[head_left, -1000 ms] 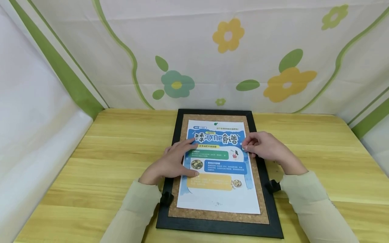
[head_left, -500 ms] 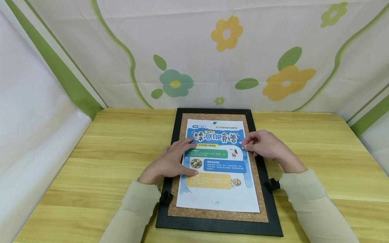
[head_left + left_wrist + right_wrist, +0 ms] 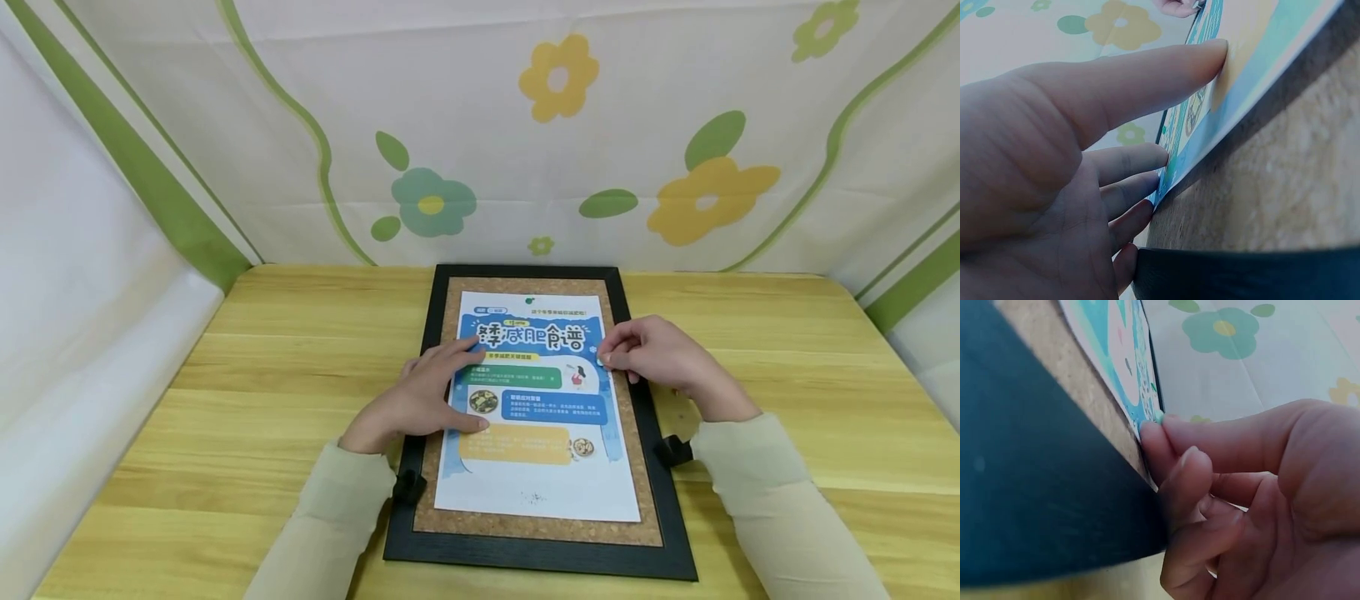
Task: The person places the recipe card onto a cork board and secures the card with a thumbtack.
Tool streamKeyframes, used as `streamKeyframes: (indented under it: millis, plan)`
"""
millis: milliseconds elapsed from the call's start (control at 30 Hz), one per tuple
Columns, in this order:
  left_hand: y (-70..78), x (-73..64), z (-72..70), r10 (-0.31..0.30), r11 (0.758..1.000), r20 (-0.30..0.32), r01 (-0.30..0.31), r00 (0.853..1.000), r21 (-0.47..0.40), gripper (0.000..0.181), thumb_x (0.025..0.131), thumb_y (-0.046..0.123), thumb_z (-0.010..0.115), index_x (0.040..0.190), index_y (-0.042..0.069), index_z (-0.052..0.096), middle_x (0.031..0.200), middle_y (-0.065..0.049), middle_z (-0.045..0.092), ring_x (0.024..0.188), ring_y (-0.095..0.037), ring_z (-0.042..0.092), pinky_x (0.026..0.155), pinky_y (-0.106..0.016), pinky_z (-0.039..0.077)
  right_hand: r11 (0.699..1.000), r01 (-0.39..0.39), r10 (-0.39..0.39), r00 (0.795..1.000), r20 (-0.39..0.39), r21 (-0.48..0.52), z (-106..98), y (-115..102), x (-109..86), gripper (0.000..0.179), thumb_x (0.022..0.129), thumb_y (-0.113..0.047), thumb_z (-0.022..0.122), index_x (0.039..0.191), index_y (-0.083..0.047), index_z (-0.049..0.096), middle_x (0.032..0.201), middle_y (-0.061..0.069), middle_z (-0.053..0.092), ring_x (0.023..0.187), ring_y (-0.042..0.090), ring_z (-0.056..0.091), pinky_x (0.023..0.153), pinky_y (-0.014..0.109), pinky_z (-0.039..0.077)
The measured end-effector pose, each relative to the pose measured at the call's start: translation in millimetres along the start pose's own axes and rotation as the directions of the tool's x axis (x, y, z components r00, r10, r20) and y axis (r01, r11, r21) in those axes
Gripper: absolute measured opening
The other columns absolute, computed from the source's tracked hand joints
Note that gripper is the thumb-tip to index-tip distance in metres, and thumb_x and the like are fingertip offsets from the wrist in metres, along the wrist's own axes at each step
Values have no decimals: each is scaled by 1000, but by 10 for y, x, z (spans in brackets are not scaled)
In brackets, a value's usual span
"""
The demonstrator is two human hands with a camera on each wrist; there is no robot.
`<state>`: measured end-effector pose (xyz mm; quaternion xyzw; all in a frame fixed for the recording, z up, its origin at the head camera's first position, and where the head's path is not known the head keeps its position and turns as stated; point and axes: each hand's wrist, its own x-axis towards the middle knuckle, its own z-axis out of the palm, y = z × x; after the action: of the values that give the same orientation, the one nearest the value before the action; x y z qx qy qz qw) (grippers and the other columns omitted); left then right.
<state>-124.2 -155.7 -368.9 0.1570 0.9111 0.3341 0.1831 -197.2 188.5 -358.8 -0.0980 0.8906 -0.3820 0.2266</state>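
A printed paper sheet [image 3: 537, 492] lies on a black-framed cork board [image 3: 540, 557]. My left hand [image 3: 420, 396] rests spread over the sheet's left side; its thumb presses the print and the fairly straight fingertips touch the paper by its left edge. At the sheet's right edge my right hand [image 3: 667, 358] pinches a small pale push pin [image 3: 1159, 416] between thumb and forefinger, its other fingers curled. Most of that pin is hidden by the fingertips. A green push pin [image 3: 529, 302] sits at the sheet's top middle.
The board lies on a light wooden table [image 3: 225, 433], its far edge close to a white flowered cloth [image 3: 480, 117]. White cloth also hangs at the left and right. Black straps [image 3: 672, 452] go round both sleeved wrists.
Both hands stay in place on the sheet, with the right still pinching at its right edge. The head view has shifted slightly.
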Motion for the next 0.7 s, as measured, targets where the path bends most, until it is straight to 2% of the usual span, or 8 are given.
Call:
streamKeyframes:
  millis: [233, 700]
  plan:
    - [-5, -7, 1, 9, 1000, -7, -9, 1000, -12, 94, 88, 32, 89, 166, 11, 42, 182, -6, 20, 166, -43, 14, 125, -75, 10, 1000, -21, 22, 1000, 13, -15, 4, -28, -17, 16, 104, -16, 70, 110, -2, 75, 93, 9, 69, 69, 21, 59, 62, 30, 50]
    - [-18, -7, -1, 10, 1000, -4, -10, 1000, -15, 94, 88, 32, 89, 167, 11, 41, 182, -6, 19, 167, -43, 13, 125, -75, 9, 999, -42, 42, 999, -9, -30, 30, -63, -18, 15, 102, -14, 70, 109, -1, 75, 98, 11, 71, 69, 21, 59, 61, 30, 50]
